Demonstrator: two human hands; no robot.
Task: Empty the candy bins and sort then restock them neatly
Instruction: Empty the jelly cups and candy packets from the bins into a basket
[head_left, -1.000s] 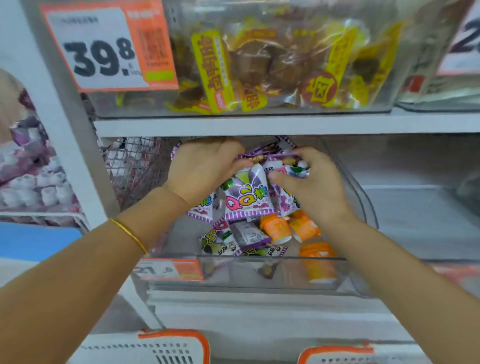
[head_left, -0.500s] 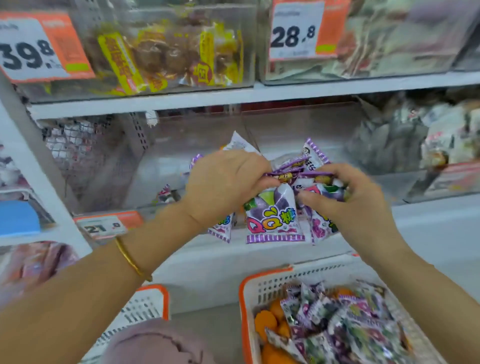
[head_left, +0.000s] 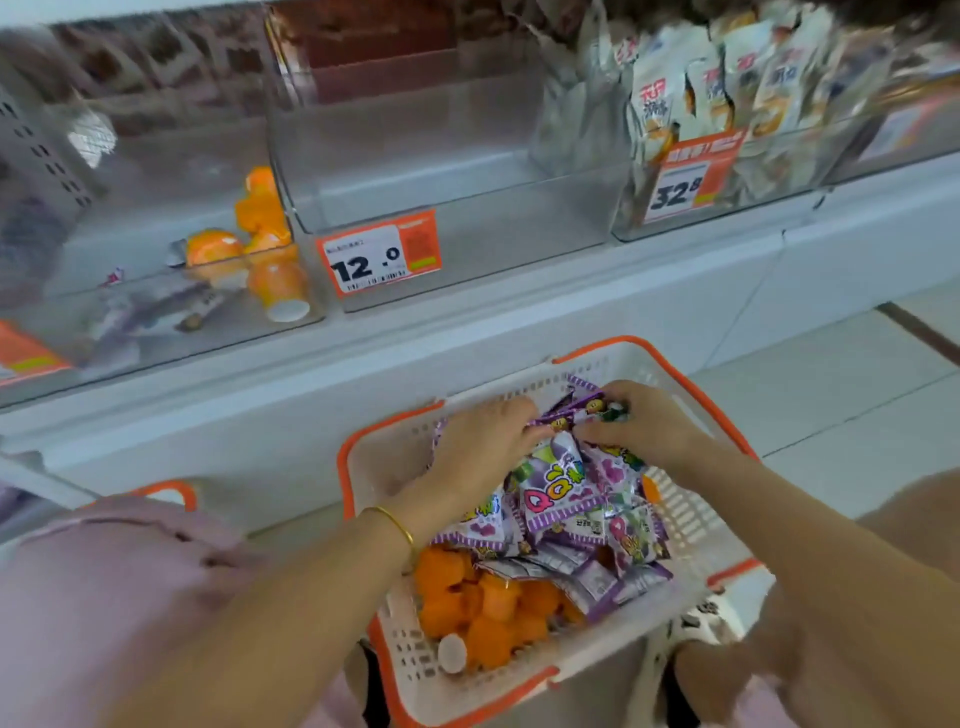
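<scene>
I have both hands down over the white perforated plastic basket with the orange rim (head_left: 698, 397), and between them hangs a bunch of glossy, crinkled purple-and-white foil candy packets (head_left: 558, 480). My left hand (head_left: 480, 452) has its fingers curled over the bunch from the left. My right hand (head_left: 647, 426) pinches the sealed top edges from the right, so both grip the same bunch. The coming move turns on one thing: the packets hang straight below the fingertips, their long axes pointing down into the basket, directly over the heap lying there. I cannot tell whether the lowest ones touch that heap. I judge that loosening both grips would drop them in place, with neither hand nearer than the other. The foil is slick and light, so some packets may slide off the pile towards the basket's near wall. Beneath them lie small squat orange plastic jelly cups (head_left: 483, 608), smooth and rigid. Up and to the left, the clear hard-plastic shelf bin (head_left: 249, 332) holds a few more orange cups (head_left: 262, 223) and a blurred purple packet (head_left: 156, 312); the left hand is the nearer one to it. The neighbouring clear bin (head_left: 467, 208) behind the orange-and-white 12.0 price tag (head_left: 382, 260) looks emptied.
</scene>
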